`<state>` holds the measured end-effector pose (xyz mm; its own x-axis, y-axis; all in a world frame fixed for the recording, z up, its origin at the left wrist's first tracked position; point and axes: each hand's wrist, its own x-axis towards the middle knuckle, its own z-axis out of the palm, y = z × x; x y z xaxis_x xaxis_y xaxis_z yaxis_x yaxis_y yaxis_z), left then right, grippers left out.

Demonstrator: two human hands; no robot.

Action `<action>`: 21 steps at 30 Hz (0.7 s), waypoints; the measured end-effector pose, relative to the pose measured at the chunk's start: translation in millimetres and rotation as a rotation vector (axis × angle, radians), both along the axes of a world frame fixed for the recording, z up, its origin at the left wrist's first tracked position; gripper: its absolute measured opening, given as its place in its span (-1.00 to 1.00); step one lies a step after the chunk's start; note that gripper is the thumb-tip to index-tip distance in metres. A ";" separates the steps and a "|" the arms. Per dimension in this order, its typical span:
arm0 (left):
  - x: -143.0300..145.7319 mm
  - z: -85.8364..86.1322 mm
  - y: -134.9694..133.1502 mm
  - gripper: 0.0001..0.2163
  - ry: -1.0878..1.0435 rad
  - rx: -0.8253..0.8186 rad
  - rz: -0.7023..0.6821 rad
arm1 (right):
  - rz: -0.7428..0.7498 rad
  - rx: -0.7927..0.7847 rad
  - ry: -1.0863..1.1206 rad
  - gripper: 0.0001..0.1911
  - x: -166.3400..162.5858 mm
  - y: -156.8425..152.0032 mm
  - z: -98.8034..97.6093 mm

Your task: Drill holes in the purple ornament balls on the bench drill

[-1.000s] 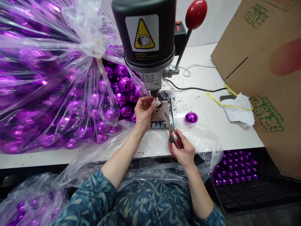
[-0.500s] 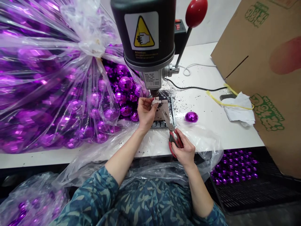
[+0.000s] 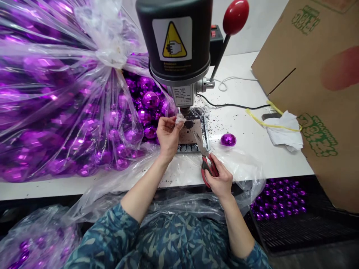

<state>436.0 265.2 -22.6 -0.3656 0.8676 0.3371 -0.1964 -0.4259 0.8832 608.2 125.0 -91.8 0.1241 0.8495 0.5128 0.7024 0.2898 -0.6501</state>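
Observation:
Pinched in my left hand point(image 3: 168, 136) is a small crumpled white scrap point(image 3: 180, 118), perhaps tissue or plastic; I cannot tell which. That hand is just below the chuck of the drill press point(image 3: 179, 56), over the left part of its base plate point(image 3: 189, 136). My right hand point(image 3: 220, 177) is wrapped round the red and black handles of scissors point(image 3: 206, 158), whose blades point up over the plate and stand a little apart. A faceted purple ball point(image 3: 228, 139) lies on the table to the right of the plate.
Clear bags of purple balls point(image 3: 70, 112) crowd the left. Dark shavings litter the white table point(image 3: 241, 160). A cardboard box point(image 3: 316, 93), white cloth point(image 3: 284, 130) and yellow strap point(image 3: 259, 118) are at right. A black crate point(image 3: 297, 228) with small purple balls sits below the edge.
My left hand has moved slightly left with the white scrap, uncovering more of the base plate. My right hand and the scissors have stayed put.

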 end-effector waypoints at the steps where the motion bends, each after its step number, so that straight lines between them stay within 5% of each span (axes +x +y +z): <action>1: 1.7 2.1 3.7 -0.49 0.023 0.004 -0.010 | 0.005 0.006 -0.002 -0.39 -0.1 0.2 0.4; 11: 15.0 -7.2 14.0 -0.58 0.269 0.070 0.029 | -0.011 0.022 -0.028 -0.39 -1.0 0.9 0.4; 21: 12.0 -17.8 7.4 -0.62 0.229 -0.031 0.028 | -0.014 0.017 -0.004 -0.42 -2.0 1.3 2.8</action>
<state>448.0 272.6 -40.3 -0.3067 0.8696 0.3869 0.0218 -0.4000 0.9163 606.3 126.3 -89.1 0.1338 0.8389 0.5276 0.7092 0.2908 -0.6422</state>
